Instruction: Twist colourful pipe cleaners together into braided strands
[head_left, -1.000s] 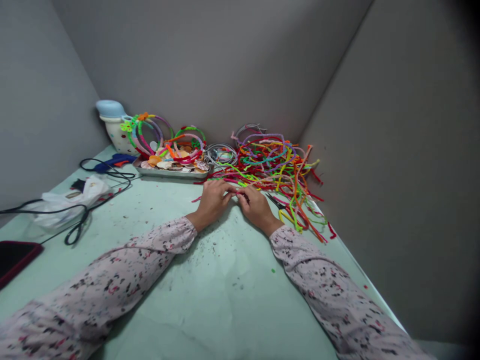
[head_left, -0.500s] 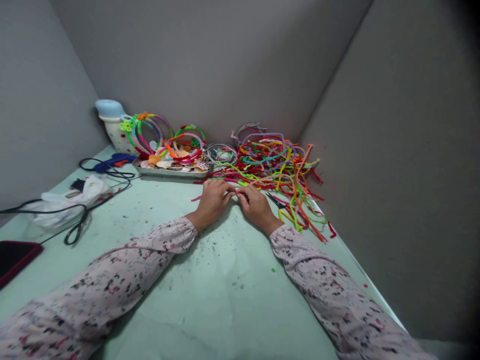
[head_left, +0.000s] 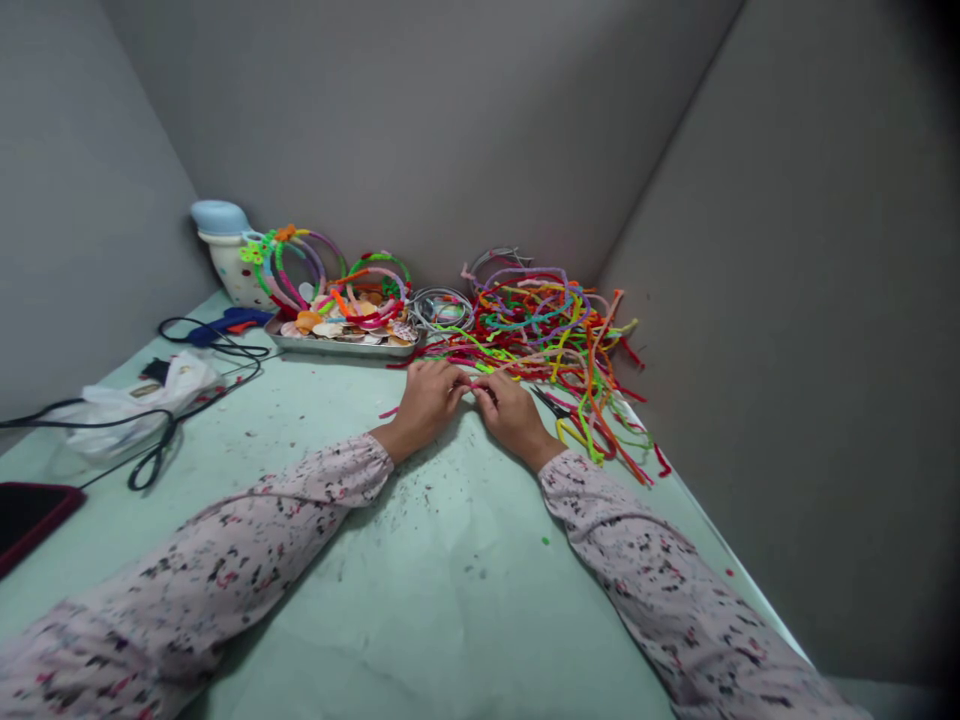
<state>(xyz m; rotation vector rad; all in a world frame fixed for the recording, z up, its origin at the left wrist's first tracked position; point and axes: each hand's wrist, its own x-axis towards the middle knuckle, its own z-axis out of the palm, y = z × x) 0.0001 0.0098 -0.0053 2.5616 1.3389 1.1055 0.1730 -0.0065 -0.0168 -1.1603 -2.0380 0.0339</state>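
My left hand [head_left: 426, 400] and right hand [head_left: 512, 412] meet knuckle to knuckle on the pale green table [head_left: 420, 590], fingers pressed together, pinching a fuzzy pink pipe cleaner [head_left: 391, 411] (one thin end pokes out left of my left hand). Just beyond lies a tangled, wiry heap of pipe cleaners [head_left: 551, 335]; scissors [head_left: 553, 403] sit beside my right hand. A flat metal tray [head_left: 337, 345] holds wrapped hoops.

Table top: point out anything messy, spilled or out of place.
Small dark bits are strewn over the green table just behind the hands. The pipe cleaners lie in a loose tangle, some trailing towards the right edge. A black cord snakes across the left side.
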